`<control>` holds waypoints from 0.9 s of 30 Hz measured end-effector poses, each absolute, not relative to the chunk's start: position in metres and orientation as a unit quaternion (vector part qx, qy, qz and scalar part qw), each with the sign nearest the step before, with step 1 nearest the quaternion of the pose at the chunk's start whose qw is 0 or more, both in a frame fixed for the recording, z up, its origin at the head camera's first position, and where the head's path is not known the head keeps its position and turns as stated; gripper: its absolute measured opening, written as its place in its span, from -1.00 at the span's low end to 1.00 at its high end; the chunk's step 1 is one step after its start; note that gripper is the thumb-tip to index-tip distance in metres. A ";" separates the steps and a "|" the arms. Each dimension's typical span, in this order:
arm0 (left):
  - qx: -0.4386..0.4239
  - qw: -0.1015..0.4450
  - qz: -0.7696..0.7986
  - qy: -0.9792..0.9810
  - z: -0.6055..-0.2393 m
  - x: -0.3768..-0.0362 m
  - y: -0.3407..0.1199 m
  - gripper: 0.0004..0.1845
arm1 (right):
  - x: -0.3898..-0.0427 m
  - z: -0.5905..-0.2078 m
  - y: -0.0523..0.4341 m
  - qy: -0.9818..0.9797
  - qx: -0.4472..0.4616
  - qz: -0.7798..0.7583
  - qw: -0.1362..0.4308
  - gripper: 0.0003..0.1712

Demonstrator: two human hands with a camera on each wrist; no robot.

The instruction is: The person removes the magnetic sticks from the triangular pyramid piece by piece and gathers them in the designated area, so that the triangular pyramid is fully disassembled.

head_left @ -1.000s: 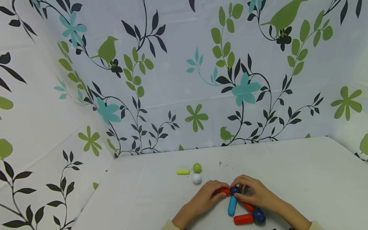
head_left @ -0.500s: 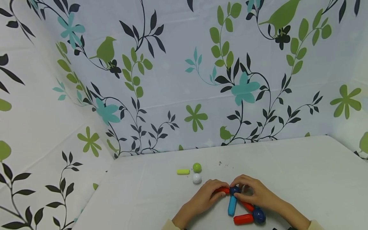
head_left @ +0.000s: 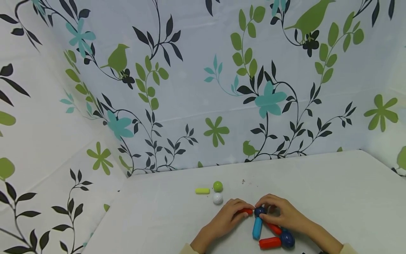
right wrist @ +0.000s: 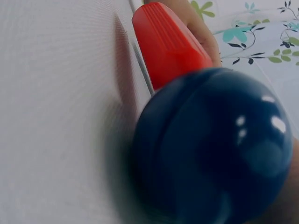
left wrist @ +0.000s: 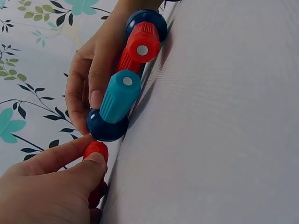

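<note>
Far left on the bench (head_left: pixel 333 197), well apart from the hands: green rod (head_left: pixel 202 191), green ball (head_left: pixel 217 186), white ball (head_left: pixel 217 199), the two balls touching or nearly so, rod just beside them. All three lie loose, nobody near them.

Left hand (head_left: pixel 226 218) pinches a red rod (head_left: pixel 246 211) btwn thumb and fingers; in the left wrist view its round end (left wrist: pixel 96 150) sits just under the blue ball (left wrist: pixel 105 128), touching or a hair off, can't tell which. Red rod lies flat on the bench, pointing right at the ball.

Centre: that blue ball (head_left: pixel 259 211) is the hub. A teal rod (head_left: pixel 257 227) hangs off it toward the person; another red rod (head_left: pixel 273 228) runs off it down-right, mostly under the fingers.

Right hand (head_left: pixel 279 213) has fingers curled round the hub ball, thumb on it, steadying it. So both hands are clamped: left on red rod, right on ball, fingertips almost meeting.

Far right / nearest the person: 2nd blue ball (head_left: pixel 287 239) w/ a third red rod (head_left: pixel 269 242) stuck on, lying on the bench. Right wrist view shows that ball (right wrist: pixel 212 144) huge and blurred, red rod (right wrist: pixel 168 44) behind it.

Step in hand, as I read it: docking the left red rod onto the hub ball. Next move prob. calls for a short push rightward, rod end square to the ball, while the right hand keeps the ball from rolling and the teal rod from swinging off.
</note>
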State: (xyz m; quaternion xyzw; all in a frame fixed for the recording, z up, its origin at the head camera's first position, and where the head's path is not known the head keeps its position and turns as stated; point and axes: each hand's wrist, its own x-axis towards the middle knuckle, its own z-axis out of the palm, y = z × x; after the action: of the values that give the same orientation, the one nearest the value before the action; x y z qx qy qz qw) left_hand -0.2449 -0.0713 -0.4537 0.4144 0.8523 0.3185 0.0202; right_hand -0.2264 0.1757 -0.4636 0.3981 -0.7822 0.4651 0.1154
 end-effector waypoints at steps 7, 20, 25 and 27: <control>0.401 0.036 0.327 0.855 -0.456 -0.244 -0.073 -0.68 | -0.226 -0.467 0.177 -0.780 0.397 0.472 0.106 -0.70; 0.424 -0.002 0.312 0.850 -0.454 -0.240 -0.078 -0.72 | -0.226 -0.467 0.176 -0.781 0.391 0.476 0.100 -0.70; 0.423 0.001 0.317 0.849 -0.452 -0.235 -0.085 -0.73 | -0.225 -0.466 0.177 -0.790 0.382 0.469 0.101 -0.71; 0.419 0.002 0.318 0.851 -0.451 -0.232 -0.090 -0.73 | -0.226 -0.467 0.176 -0.793 0.378 0.468 0.100 -0.72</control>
State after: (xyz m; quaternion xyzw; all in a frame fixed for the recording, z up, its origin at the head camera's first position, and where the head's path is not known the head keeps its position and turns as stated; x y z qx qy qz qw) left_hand -0.2323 -0.0900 -0.4512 0.4189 0.8505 0.3179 0.0017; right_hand -0.2259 0.1760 -0.4666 0.3785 -0.7925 0.4676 0.1003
